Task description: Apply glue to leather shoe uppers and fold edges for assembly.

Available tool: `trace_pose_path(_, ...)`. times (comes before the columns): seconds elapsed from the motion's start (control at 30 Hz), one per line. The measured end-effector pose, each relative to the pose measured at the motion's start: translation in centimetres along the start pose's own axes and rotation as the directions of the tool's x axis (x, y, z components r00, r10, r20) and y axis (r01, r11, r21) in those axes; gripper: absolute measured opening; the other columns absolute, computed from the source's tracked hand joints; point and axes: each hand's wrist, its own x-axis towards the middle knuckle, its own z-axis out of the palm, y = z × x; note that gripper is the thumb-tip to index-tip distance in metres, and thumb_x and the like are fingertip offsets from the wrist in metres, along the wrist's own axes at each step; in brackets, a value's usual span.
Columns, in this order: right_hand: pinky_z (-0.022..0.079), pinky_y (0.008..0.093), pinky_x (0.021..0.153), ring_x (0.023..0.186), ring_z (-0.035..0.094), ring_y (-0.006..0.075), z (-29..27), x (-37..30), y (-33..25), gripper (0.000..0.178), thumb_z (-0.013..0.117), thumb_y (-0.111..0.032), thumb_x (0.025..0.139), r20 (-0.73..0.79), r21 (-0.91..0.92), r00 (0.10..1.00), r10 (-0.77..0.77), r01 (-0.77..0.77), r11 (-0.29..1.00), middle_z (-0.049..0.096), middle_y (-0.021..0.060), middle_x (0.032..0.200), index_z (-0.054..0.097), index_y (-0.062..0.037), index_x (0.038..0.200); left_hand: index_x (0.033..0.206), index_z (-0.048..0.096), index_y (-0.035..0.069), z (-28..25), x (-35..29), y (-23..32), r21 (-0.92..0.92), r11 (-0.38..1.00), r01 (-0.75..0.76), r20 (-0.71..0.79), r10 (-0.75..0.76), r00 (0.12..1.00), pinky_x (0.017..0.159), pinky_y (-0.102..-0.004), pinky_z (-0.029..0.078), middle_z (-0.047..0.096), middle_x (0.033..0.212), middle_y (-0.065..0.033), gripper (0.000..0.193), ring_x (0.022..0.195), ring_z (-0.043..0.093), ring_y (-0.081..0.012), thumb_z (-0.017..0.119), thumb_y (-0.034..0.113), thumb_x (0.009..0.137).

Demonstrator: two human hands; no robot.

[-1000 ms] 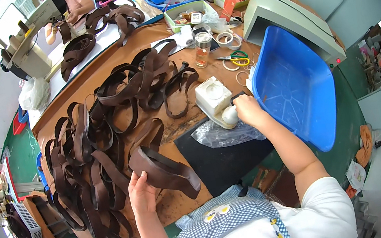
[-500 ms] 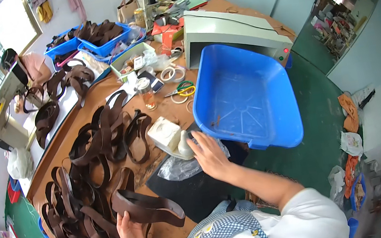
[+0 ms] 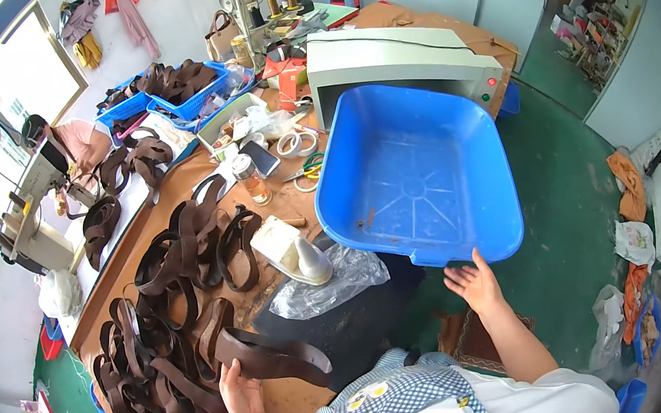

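Observation:
My left hand [image 3: 241, 391] is closed on the near edge of a dark brown strap loop [image 3: 278, 356], at the front of the table. Around it lies a large heap of brown straps [image 3: 171, 384], tangled in loops. My right hand [image 3: 476, 283] is open and holds nothing, its fingers spread just below the near rim of a big blue plastic tub [image 3: 413, 185]. Only scraps show on the tub's floor. Between my hands, a white block-like object with a rounded knob [image 3: 293, 250] sits beside crumpled clear plastic [image 3: 329, 283].
A pale machine with an opening [image 3: 393, 56] stands behind the tub. Scissors [image 3: 308, 171], tape rolls [image 3: 297, 143] and a glass jar [image 3: 250, 180] lie mid-table. Blue baskets of straps [image 3: 189, 91] sit at the back. Far left, another person [image 3: 77, 142] works at a sewing machine [image 3: 32, 208].
My right hand has moved right, away from the white object to below the tub's near rim. My left hand stays at the strap. The whole view has shifted slightly.

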Motion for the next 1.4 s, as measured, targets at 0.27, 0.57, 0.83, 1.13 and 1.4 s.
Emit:
trace_pose_path(0.27, 0.046, 0.0583, 0.099, 0.113, 0.053, 0.0369, -0.1, 6.4, 0.5, 0.047, 0.062, -0.007, 0.079, 0.021, 0.248, 0.997, -0.077, 0.07, 0.966, 0.053, 0.0188, 0.122, 0.05, -0.0007, 0.124, 0.117, 0.058, 0.004, 2.7, 0.1, -1.8, 0.029, 1.0, 0.012, 0.095, -0.015, 0.995, 0.084, -0.0383, 0.058, 0.068, 0.107, -0.0072, 0.024, 0.097, 0.068, -0.0226, 0.057, 0.003, 0.093)
trace_pose_path(0.57, 0.052, 0.0503, 0.091, 0.108, 0.058, 0.0329, -10.7, -3.7, -0.9, 0.053, 0.061, -0.007, 0.071, -0.012, 0.111, 0.956, -0.293, 0.293, 0.95, 0.06, 0.0153, 0.119, 0.054, -0.0022, 0.124, 0.11, 0.058, 0.006, 2.3, 1.1, 0.4, 0.091, 0.993, 0.073, 0.059, -0.078, 0.995, 0.078, -0.038, 0.058, 0.068, 0.104, -0.0064, 0.018, 0.092, 0.069, -0.0211, 0.059, 0.002, 0.093)
trace_pose_path(0.83, 0.053, 0.0352, 0.068, 0.095, 0.064, 0.0243, -3.9, -7.6, -5.1, 0.042, 0.062, -0.014, 0.078, 0.031, 0.059, 0.86, -0.51, 0.508, 0.859, 0.065, 0.0102, 0.111, 0.056, -0.0034, 0.118, 0.105, 0.061, 0.009, 2.0, 1.5, 1.4, 0.143, 0.985, 0.094, 0.046, -0.101, 0.994, 0.056, -0.0217, 0.046, 0.067, 0.092, 0.0006, 0.014, 0.077, 0.065, -0.0124, 0.062, 0.006, 0.091)
trace_pose_path(1.13, 0.06, 0.0425, 0.079, 0.094, 0.066, 0.0306, 10.4, 11.3, -18.9, 0.037, 0.064, -0.008, 0.078, 0.307, 0.155, 0.845, -0.439, 0.41, 0.899, 0.066, 0.0154, 0.108, 0.058, 0.0031, 0.113, 0.115, 0.06, 0.005, -3.1, -1.3, 2.1, 0.022, 0.992, -0.121, -0.065, 0.122, 0.99, 0.081, -0.0353, 0.058, 0.068, 0.107, -0.0055, 0.02, 0.096, 0.068, -0.0198, 0.056, 0.004, 0.095)
trace_pose_path(1.4, 0.054, 0.0551, 0.099, 0.135, 0.028, 0.0586, 30.3, 23.5, -28.2, 0.097, 0.065, 0.0, 0.075, 0.522, 0.119, 0.847, 0.095, -0.183, 0.976, 0.007, 0.0315, 0.156, 0.004, 0.0084, 0.151, 0.123, 0.056, 0.002, -4.2, -8.5, -0.3, -0.107, 0.928, -0.357, -0.345, 0.302, 0.889, 0.088, -0.0364, 0.056, 0.065, 0.117, -0.0069, 0.027, 0.105, 0.065, -0.0192, 0.055, 0.004, 0.097)
